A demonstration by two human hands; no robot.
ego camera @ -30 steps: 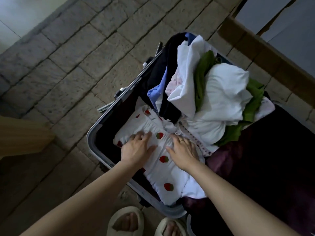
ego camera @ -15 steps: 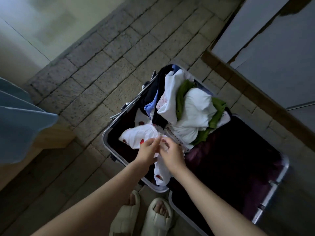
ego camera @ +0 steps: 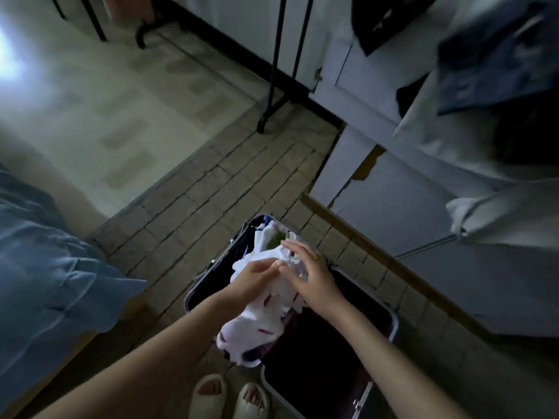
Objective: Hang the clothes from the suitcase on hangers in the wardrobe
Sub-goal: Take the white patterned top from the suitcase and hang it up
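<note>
And up it comes! The white dress with red spots [ego camera: 257, 325], which a second ago lay pressed flat in the suitcase [ego camera: 390, 320] under both palms, is now bunched and lifted clear of the pile, its lower part hanging down over the near rim. The left hand [ego camera: 257, 278] has its fingers curled into the top of the fabric and is gripping it. The right hand [ego camera: 308, 272] lies against the bundle with fingers mostly straight; whether its thumb pinches cloth underneath, I cannot tell, the frame is blurred there.

The view has swung upward too: the floor and the person's slippers [ego camera: 231, 399] sit below, and clothes already hanging [ego camera: 472, 146] fill the upper right, by the pale wardrobe doors [ego camera: 408, 213]. A blue blanket [ego camera: 45, 267] edges in at left.

What that means: one garment is out and in hand, so the next job looks like finding a hanger. More clothes, white and green [ego camera: 273, 238], remain heaped in the case.
</note>
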